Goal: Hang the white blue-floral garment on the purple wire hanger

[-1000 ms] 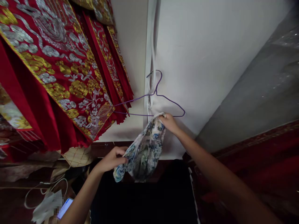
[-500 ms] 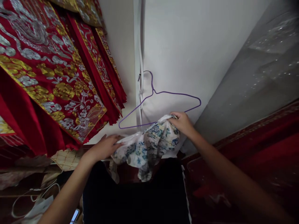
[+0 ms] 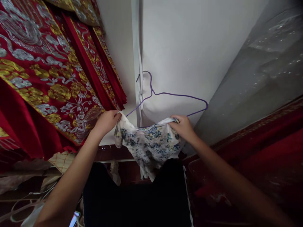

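Between my hands hangs a white garment (image 3: 151, 142) with a blue and grey floral print, spread along its upper edge. My left hand (image 3: 107, 122) pinches its left top corner, close to the left end of a purple wire hanger (image 3: 181, 94). At the right top edge, my right hand (image 3: 183, 126) grips the bunched cloth below the hanger's right arm. The hanger's hook is caught on a white strap (image 3: 141, 60) against the wall. Part of the hanger's lower bar and its left end are hidden by the cloth.
Red cloth with gold and silver embroidery (image 3: 59, 91) hangs at the left. Clear plastic covering (image 3: 272, 63) lines the right side above dark red fabric (image 3: 260, 176). A lit phone (image 3: 74, 218) and a pale cable (image 3: 15, 208) lie at lower left.
My left hand has risen with the garment's left corner to the hanger's left end, closing on it and stretching the top edge wider. My right hand has barely moved.
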A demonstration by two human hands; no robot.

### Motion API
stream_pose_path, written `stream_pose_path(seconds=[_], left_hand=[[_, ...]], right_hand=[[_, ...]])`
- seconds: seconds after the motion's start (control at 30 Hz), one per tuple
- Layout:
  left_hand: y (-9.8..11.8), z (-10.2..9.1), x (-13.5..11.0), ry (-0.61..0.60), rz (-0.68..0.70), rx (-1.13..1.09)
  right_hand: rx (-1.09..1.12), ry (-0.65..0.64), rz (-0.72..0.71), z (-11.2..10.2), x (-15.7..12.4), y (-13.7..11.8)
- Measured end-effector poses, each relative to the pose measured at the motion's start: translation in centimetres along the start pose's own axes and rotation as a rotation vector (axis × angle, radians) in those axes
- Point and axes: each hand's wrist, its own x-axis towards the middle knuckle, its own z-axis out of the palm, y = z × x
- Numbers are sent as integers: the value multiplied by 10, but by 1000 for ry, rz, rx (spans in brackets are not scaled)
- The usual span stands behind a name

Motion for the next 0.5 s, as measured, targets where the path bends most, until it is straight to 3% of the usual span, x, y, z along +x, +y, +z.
stream_pose_path(seconds=[0.13,0.27,0.43,0.5], left_hand=[[39,12,11,159,126,-248],[45,13,12,248,171,-262],[23,-8,18,187,223,-319],[16,-24,26,65,224,-399]], right_hand=[[92,-2,38,25,-11,-12],[171,-16,2,29,-26,-18],[156,318,17,-16,-29,-3],[105,261,64,-45,-16,6]])
